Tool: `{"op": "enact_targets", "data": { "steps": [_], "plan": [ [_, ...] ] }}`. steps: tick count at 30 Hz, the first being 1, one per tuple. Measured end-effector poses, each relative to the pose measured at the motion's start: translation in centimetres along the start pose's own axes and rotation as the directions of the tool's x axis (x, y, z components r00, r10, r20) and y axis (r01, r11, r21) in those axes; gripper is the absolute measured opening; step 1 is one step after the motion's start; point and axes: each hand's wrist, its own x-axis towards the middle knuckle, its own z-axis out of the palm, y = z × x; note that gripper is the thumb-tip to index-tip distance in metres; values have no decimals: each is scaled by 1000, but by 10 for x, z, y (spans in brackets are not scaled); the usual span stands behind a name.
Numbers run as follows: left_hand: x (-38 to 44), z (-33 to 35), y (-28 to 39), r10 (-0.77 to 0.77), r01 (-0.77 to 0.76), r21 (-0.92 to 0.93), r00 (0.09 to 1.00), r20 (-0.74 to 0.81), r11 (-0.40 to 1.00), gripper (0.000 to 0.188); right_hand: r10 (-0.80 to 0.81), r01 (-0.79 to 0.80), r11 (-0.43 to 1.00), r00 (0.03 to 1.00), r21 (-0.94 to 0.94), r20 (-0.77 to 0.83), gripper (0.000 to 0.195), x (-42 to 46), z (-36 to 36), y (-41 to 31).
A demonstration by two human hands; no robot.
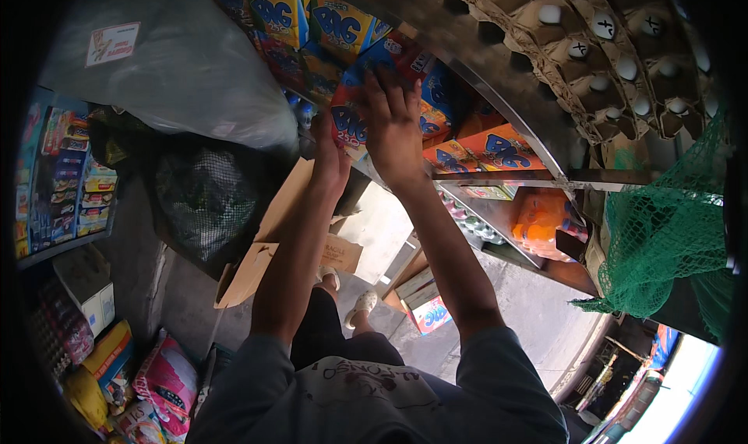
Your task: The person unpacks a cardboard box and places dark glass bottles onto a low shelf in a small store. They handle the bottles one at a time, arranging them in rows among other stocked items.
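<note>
In the head view a red and blue carton of drinks [349,114] sits at the edge of a metal shelf, between my two hands. My left hand [332,155] is at its lower left side, the palm turned to it. My right hand [394,120] lies over its front and right side, fingers spread across it. Yellow and blue cartons [339,26] stand behind it on the shelf. Orange cartons [502,149] lie to the right. Whether my fingers bear the carton's weight cannot be told.
Trays of eggs [602,26] are stacked above right, beside green netting [648,245]. A large filled plastic bag [175,52] bulges at left over a mesh sack [204,193]. Below are an open cardboard box [251,269] and another carton [429,312] on the floor. Orange bottles [540,222] occupy a lower shelf.
</note>
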Motion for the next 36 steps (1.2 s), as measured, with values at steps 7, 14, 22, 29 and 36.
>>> {"op": "enact_targets", "data": {
  "steps": [7, 14, 22, 29, 36],
  "plan": [
    [183, -98, -31, 409, 232, -791, 753, 515, 567, 84, -12, 16, 995, 999, 96, -36, 36, 36, 45, -39],
    [94, 34, -84, 46, 46, 166, 860, -508, 985, 91, 433, -309, 870, 851, -384, 297, 19, 108, 27, 199],
    [53, 60, -82, 42, 94, 311, 914, -404, 946, 96, 535, -418, 818, 804, -394, 257, 22, 114, 45, 218],
    [45, 85, -86, -142, 113, -115, 947, -289, 987, 96, 545, -458, 806, 821, -374, 169, 24, 98, 41, 206],
    [52, 78, -90, -128, 110, -152, 986, -109, 982, 88, 485, -448, 838, 873, -312, 46, 27, 103, 49, 180]
  ]
}}
